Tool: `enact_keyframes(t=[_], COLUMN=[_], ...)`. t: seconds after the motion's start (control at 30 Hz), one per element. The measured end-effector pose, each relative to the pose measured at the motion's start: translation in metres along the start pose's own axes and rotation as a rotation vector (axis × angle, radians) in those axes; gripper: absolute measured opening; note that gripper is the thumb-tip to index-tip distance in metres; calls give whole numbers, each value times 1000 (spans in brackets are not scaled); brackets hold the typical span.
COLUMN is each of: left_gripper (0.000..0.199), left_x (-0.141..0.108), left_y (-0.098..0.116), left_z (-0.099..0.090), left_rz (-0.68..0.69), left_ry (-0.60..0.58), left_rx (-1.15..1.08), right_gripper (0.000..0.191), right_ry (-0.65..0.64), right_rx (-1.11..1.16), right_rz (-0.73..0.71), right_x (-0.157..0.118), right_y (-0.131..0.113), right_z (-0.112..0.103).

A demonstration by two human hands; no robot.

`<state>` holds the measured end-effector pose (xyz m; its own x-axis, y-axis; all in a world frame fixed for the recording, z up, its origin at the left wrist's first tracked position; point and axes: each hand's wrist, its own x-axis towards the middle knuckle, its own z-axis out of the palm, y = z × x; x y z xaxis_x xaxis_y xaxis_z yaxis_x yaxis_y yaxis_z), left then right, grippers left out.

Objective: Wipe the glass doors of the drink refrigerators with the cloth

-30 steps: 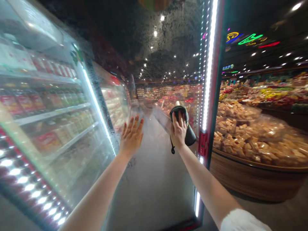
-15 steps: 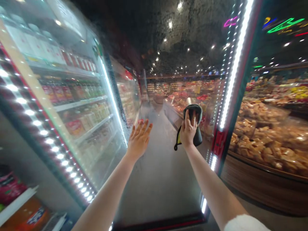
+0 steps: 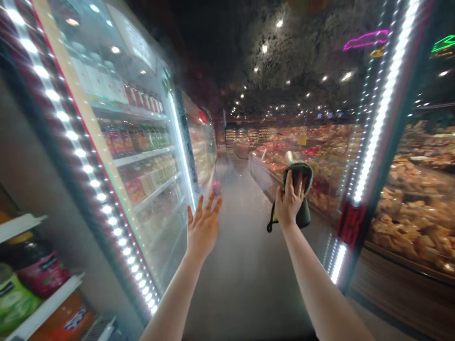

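A glass cooler door (image 3: 245,265) with bright LED strips stands before me, and the aisle shows through it. My left hand (image 3: 203,227) is at the glass with its fingers spread, holding nothing. To its right, my right hand (image 3: 289,201) grips a dark cleaning mitt (image 3: 304,215) with a rounded top, a yellow edge and a small hanging loop. The fingers lie over the mitt's upper part. The mitt appears pressed to the glass; its far side is hidden.
Left, a lit cooler (image 3: 142,156) holds bottles and packs on shelves. An LED-lined frame (image 3: 103,199) borders it. Near bottom left are drink bottles (image 3: 40,270) on a shelf (image 3: 53,308). Right, beyond the door's LED edge (image 3: 386,104), a wooden-sided bin holds packaged food (image 3: 412,213).
The view has shifted, so the door edge and bin sit further right. In the picture, my right hand and the mitt are lower and further right; my left hand is lower, its fingers wider apart.
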<state>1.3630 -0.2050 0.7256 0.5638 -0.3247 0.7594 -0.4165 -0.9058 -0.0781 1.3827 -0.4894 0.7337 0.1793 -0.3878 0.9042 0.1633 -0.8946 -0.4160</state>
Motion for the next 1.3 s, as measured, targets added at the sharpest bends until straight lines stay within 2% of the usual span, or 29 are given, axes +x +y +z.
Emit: enact_keyframes(t=[0.07, 0.17, 0.23, 0.3, 0.37, 0.43, 0.53, 0.6, 0.7, 0.8, 0.9, 0.97, 1.03, 1.1, 1.2, 1.3], left_gripper=[72, 70, 68, 68, 67, 67, 68, 70, 71, 71, 73, 74, 74, 74, 71, 71], left_x=[-2, -1, -3, -6, -12, -17, -23, -25, -29, -36, -44, -48, -51, -53, -54, -54], left_y=[-5, -5, -5, -10, -19, -30, -41, -46, -51, -59, -70, -76, -79, -80, -82, -80], left_z=[0, 1, 1, 1, 1, 0, 0, -1, -3, -4, -5, -6, -7, -8, -11, -12], left_rz=[-22, -22, -20, -9, 0, -5, -23, -20, -17, -43, -83, -112, -125, -121, -102, -102], left_ry=[-25, -61, -74, -78, -70, -52, -37, -43, -46, -32, -9, -3, -7, -19, -38, -17], left_rx=[-14, -27, -27, -26, -21, -12, -4, -5, -6, -16, -31, -31, -29, -28, -30, -94], right_gripper=[60, 56, 56, 57, 57, 57, 57, 56, 55, 58, 55, 51, 51, 51, 49, 48], right_ry=[-48, -223, -325, -355, -301, -192, -77, -114, -310, -436, -347, -253, -200, -220, -352, -513], right_rx=[0, -22, -45, -65, -64, -29, 46, 66, 38, 8, 19, 49, 83, 104, 114, 147], right_rz=[-61, -234, -349, -406, -372, -269, -157, -186, -338, -461, -402, -302, -221, -213, -318, -425], right_x=[0, -29, -53, -68, -67, -52, -30, -30, -56, -85, -87, -72, -55, -44, -50, -68], right_y=[-34, -65, -62, -46, -32, -33, -69, -102, -129, -115, -91, -93, -114, -146, -184, -193], right_z=[13, 19, 14, 6, 2, 7, 25, 37, 40, 30, 23, 26, 35, 44, 49, 43])
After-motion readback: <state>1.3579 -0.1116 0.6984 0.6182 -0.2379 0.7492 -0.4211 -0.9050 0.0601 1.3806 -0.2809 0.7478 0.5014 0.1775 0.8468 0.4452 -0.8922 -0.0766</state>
